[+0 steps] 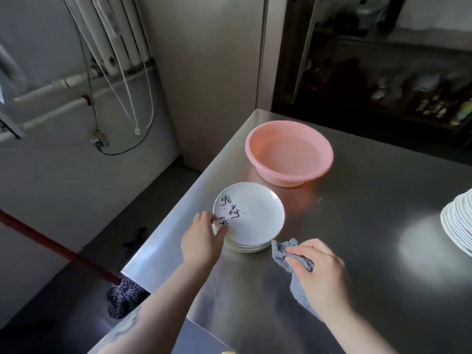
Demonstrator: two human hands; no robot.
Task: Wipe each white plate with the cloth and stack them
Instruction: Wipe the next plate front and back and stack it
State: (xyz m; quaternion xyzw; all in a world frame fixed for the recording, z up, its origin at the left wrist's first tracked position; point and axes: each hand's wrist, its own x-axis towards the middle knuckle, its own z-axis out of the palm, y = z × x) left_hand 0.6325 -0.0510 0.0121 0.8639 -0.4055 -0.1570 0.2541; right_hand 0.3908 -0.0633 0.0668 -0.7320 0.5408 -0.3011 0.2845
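Head view looked down on a stainless steel bench [357,238]. Near its left edge stood a short stack of white plates [251,226], and the top plate [258,213] bore black brush-written Chinese characters running down its left side, with faint pink marks behind them; I could not read the characters with any certainty. The left hand [201,241] had hold of that top plate at its near-left rim, the thumb curled over onto the face and the other fingers tucked at the rim. The right hand [319,272] lay just to the right of the stack, its fingers curled round a bunched grey cloth [283,251] that rested on the bench surface, close to the stack. A taller stack of white plates [459,226] stood at the right edge of the bench, well apart from the hands. A pink plastic basin [288,152] sat toward the far left corner, just beyond the short stack. Off the bench's left edge leaned a red-handled mop [76,256].
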